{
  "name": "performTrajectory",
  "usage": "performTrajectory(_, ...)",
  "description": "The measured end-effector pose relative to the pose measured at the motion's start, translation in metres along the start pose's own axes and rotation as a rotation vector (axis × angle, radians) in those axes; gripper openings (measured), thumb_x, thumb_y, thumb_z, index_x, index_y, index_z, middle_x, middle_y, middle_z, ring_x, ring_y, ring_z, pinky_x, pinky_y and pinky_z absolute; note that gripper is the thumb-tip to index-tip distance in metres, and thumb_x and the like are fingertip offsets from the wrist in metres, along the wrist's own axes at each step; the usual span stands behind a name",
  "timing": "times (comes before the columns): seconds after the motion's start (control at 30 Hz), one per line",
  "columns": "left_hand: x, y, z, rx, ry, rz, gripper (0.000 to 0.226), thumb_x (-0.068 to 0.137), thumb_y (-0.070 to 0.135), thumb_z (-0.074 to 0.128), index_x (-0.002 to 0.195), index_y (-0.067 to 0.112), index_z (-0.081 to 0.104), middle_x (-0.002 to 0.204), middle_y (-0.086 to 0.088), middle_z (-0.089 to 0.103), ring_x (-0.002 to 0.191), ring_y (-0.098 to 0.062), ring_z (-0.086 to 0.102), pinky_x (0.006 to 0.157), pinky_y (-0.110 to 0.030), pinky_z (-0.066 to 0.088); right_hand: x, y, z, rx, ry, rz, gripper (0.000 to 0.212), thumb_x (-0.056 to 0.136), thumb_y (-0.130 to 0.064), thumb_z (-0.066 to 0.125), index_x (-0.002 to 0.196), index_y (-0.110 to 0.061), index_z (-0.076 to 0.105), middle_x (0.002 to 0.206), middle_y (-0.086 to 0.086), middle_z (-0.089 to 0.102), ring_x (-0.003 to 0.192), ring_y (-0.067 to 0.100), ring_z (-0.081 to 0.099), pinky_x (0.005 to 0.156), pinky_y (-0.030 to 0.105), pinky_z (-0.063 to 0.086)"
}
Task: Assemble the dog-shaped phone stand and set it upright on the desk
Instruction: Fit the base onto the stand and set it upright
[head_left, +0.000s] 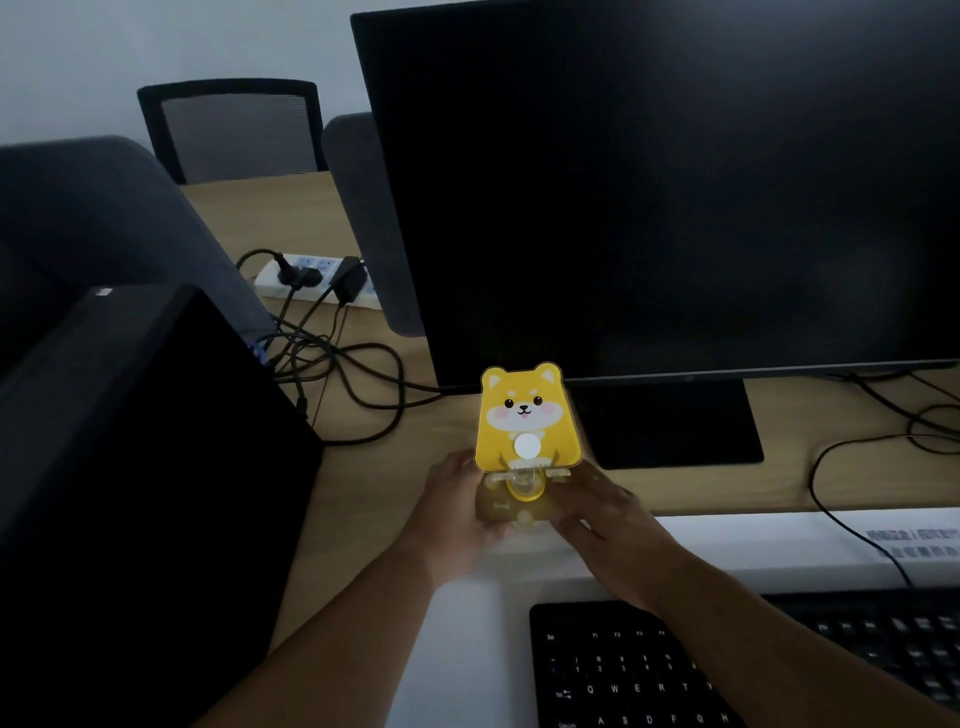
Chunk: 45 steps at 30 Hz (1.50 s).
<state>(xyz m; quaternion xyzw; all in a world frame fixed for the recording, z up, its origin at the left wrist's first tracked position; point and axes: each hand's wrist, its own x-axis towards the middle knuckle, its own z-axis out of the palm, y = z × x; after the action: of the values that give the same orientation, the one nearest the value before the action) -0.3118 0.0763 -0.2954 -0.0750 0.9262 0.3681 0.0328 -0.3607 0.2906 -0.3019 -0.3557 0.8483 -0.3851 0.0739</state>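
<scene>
Dog stand (527, 415) upright, gripped at its base.
Left hand (457, 512) at nine o'clock, right hand (602, 519) at three, both pinching it; white box (831, 545) print blurred.

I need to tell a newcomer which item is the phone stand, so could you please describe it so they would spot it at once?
Start at the big dark monitor on the wooden desk. Just below its lower left corner, both hands, left and right, grip the base of the dog-shaped phone stand. It is the only bright yellow thing here: an upright panel with a cartoon dog face, two ears and a white dot.
</scene>
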Motion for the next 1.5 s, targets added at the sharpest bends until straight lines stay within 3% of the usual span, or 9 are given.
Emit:
performTrajectory(0.27,0.012,-0.001,-0.004,0.016,0.011,0.014,0.078,0.065,0.033,0.077,0.138,0.037,0.05,0.143,0.001,0.045,0.135,-0.022,0.039,0.11,-0.039,0.041,0.009,0.012,0.007,-0.135,-0.055,0.088,0.058,0.093,-0.044,0.035,0.147,-0.025,0.044,0.16,0.002,0.034,0.149,0.021,0.023,0.114,0.05,0.031)
performTrajectory(0.37,0.016,0.001,-0.003,0.01,0.018,0.001,0.078,0.065,0.032,0.078,0.137,0.038,0.05,0.142,0.002,0.047,0.134,-0.022,0.041,0.108,-0.04,0.043,0.011,0.015,0.011,-0.162,-0.067,0.109,0.063,0.092,-0.047,0.031,0.148,-0.02,0.044,0.161,0.008,0.032,0.15,0.026,0.022,0.114,0.053,0.03)
performTrajectory(0.6,0.009,-0.001,-0.005,0.051,0.007,0.015,0.074,0.07,0.032,0.076,0.14,0.032,0.05,0.143,0.002,0.045,0.134,-0.023,0.038,0.11,-0.039,0.041,0.007,0.01,0.006,-0.193,-0.053,0.083,0.059,0.093,-0.045,0.033,0.148,-0.027,0.041,0.161,0.0,0.031,0.149,0.02,0.022,0.115,0.047,0.03)
performTrajectory(0.77,0.006,0.0,-0.006,0.11,-0.022,0.041,0.068,0.078,0.03,0.074,0.141,0.03,0.049,0.145,0.001,0.043,0.134,-0.022,0.035,0.106,-0.025,0.033,0.002,0.013,0.006,-0.259,-0.06,0.062,0.057,0.097,-0.048,0.032,0.148,-0.028,0.041,0.161,-0.001,0.032,0.149,0.019,0.023,0.112,0.048,0.034)
performTrajectory(0.9,0.004,-0.003,-0.008,0.142,-0.035,0.053,0.066,0.08,0.03,0.072,0.142,0.029,0.047,0.143,0.001,0.044,0.132,-0.021,0.037,0.107,-0.026,0.034,-0.002,0.007,0.003,-0.282,-0.033,0.013,0.046,0.1,-0.045,0.035,0.141,-0.028,0.047,0.155,0.004,0.042,0.145,0.026,0.035,0.106,0.05,0.041)
performTrajectory(1.13,-0.006,-0.005,-0.001,0.127,0.011,0.041,0.066,0.079,0.027,0.07,0.141,0.033,0.046,0.143,0.004,0.047,0.13,-0.021,0.041,0.109,-0.035,0.041,-0.009,0.006,0.008,-0.329,-0.064,0.045,0.069,0.1,-0.058,0.007,0.148,-0.023,0.042,0.159,0.013,0.036,0.149,0.029,0.025,0.111,0.052,0.036)
performTrajectory(1.23,-0.01,-0.007,0.003,0.089,0.016,0.034,0.062,0.078,0.028,0.067,0.137,0.035,0.049,0.14,0.006,0.049,0.127,-0.02,0.046,0.105,-0.037,0.045,-0.012,0.003,0.007,-0.34,-0.054,0.044,0.06,0.103,-0.052,0.012,0.144,-0.021,0.043,0.155,0.017,0.04,0.145,0.033,0.033,0.109,0.053,0.039)
performTrajectory(1.37,-0.017,-0.008,0.004,0.073,0.018,0.036,0.061,0.078,0.028,0.066,0.137,0.032,0.05,0.138,0.006,0.049,0.123,-0.019,0.048,0.104,-0.038,0.046,-0.02,-0.003,0.009,-0.386,-0.034,0.039,0.05,0.098,-0.037,0.036,0.141,-0.016,0.051,0.15,0.02,0.047,0.139,0.035,0.042,0.108,0.05,0.039)
performTrajectory(1.5,-0.02,-0.008,0.004,0.047,0.025,0.041,0.061,0.077,0.025,0.067,0.135,0.035,0.051,0.137,0.007,0.05,0.122,-0.019,0.048,0.103,-0.037,0.047,-0.023,-0.005,0.007,-0.437,-0.03,0.028,0.05,0.096,-0.035,0.038,0.137,-0.016,0.056,0.147,0.019,0.051,0.137,0.034,0.046,0.106,0.043,0.033)
